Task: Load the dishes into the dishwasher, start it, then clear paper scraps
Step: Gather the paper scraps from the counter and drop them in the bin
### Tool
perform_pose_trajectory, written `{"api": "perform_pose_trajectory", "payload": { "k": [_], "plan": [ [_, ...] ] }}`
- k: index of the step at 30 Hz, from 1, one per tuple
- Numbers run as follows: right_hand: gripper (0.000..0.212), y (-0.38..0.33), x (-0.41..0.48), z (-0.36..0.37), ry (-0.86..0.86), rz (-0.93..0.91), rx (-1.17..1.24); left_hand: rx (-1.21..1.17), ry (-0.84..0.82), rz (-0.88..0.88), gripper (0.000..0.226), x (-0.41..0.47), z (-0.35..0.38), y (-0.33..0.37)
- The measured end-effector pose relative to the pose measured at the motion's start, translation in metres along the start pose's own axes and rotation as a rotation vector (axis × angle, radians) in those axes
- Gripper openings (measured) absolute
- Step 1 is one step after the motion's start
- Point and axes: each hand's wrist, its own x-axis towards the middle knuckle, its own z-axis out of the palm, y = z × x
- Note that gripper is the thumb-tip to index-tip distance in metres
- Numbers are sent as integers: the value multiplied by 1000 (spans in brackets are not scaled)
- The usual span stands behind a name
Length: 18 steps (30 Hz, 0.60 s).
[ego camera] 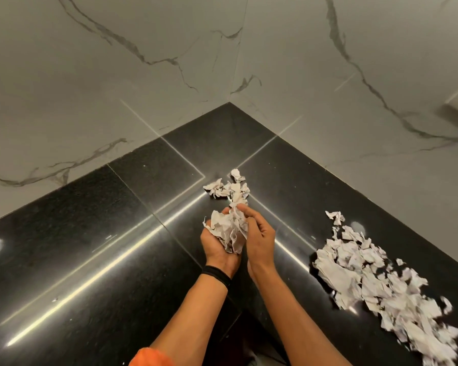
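Orange sleeve edge (151,357) at bottom; black wristband (216,274) on left wrist. Beyond, left hand (217,247) cupped palm-up, fingers curled round wad of crumpled white paper scraps (229,232). Alongside, right hand (258,236), fingertips pinching top of same wad. To right, large heap of torn white paper scraps (376,281) on glossy black stone counter (90,247). Farther, smaller cluster of scraps (230,187) near counter corner. Behind, grey-veined white marble wall (143,62).

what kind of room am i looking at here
Likely a kitchen corner, though no appliance shows: a polished black stone countertop meets white marble-look wall tiles, and torn paper scraps lie on it.
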Motion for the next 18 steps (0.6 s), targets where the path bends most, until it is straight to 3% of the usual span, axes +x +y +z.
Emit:
{"api": "perform_pose_trajectory", "payload": {
  "k": [7, 18],
  "plan": [
    [32, 3, -49, -31, 18, -6, 63, 34, 7, 4, 30, -53, -11, -26],
    [26, 46, -183, -131, -74, 23, 135, 55, 8, 136, 37, -187, -93, -110]
  ]
}}
